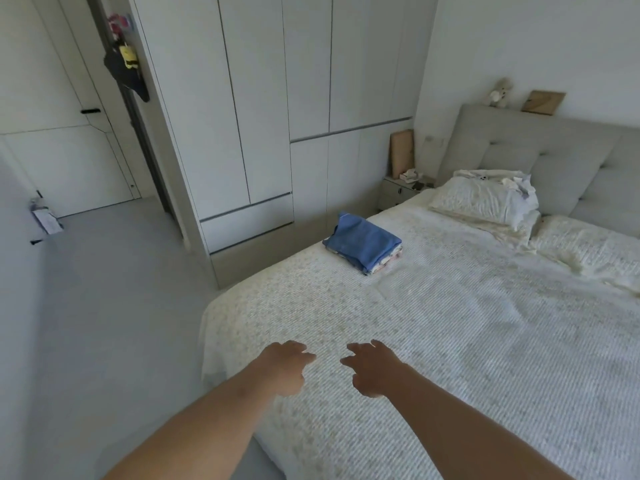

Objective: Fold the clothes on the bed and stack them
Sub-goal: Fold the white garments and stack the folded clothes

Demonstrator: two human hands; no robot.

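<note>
A stack of folded clothes (363, 244), blue piece on top with paler pieces under it, lies near the left edge of the bed (450, 341), which has a white textured cover. Both my arms reach out over the bed's near corner. My left hand (285, 367) and my right hand (372, 370) hover side by side above the cover, fingers loosely spread, holding nothing. They are well short of the stack.
Pillows (485, 200) and a crumpled cloth lie by the grey headboard (540, 150). A bedside table (398, 192) stands beside white wardrobes (263, 116). Grey floor (104, 323) lies to the left, with a white door (59, 133) beyond it.
</note>
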